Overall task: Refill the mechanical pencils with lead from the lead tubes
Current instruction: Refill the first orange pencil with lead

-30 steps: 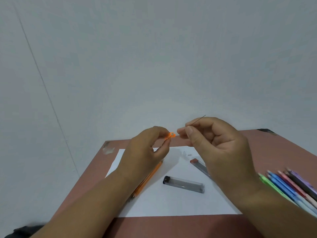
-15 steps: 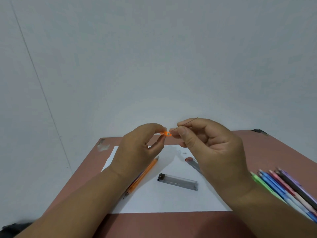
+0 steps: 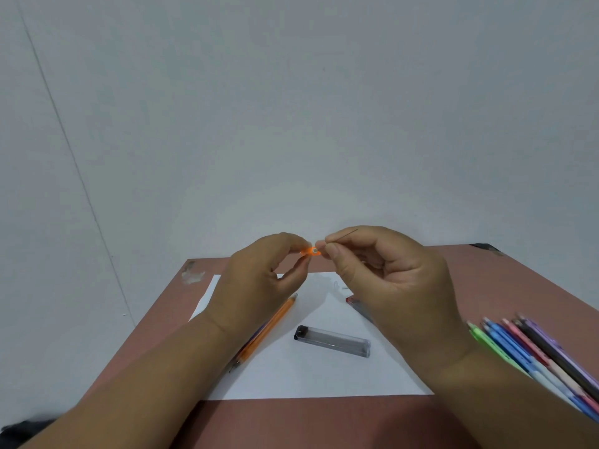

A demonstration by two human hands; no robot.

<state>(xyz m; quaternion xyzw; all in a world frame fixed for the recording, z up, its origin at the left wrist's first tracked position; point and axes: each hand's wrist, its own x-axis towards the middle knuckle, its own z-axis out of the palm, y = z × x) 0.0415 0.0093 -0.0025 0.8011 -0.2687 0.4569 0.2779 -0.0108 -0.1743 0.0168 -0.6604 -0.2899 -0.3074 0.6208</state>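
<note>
While the left hand point(image 3: 259, 280) pinches the top end of an orange mechanical pencil point(image 3: 311, 252) between thumb and fingertips, the right hand point(image 3: 385, 280) pinches a thin stick of lead point(image 3: 345, 235) between thumb and forefinger, its free end rising up and to the right above the knuckles. In the head view, the only one given, both hands hover above the white paper sheet point(image 3: 324, 374) on the reddish table point(image 3: 291, 422), their fingertips almost meeting at the pencil's open end. Whether the lead's near tip has already entered the hole cannot be told; it is hidden by the fingers.

On the sheet, a clear lead tube point(image 3: 332, 340) with a black cap lies near the middle. A second tube point(image 3: 356, 305) with a red cap lies just beyond it on the sheet, partly hidden by the right hand. Another orange pencil point(image 3: 269, 328) lies slanted on the sheet's left part, below the left wrist. Off the sheet's right edge, a row of coloured pencils point(image 3: 534, 354) waits side by side.

Judging from this, the step in hand is feeding lead into the barrel. The next move likely calls for fine alignment and a light, straight push, since such thin lead would snap if bent.
</note>
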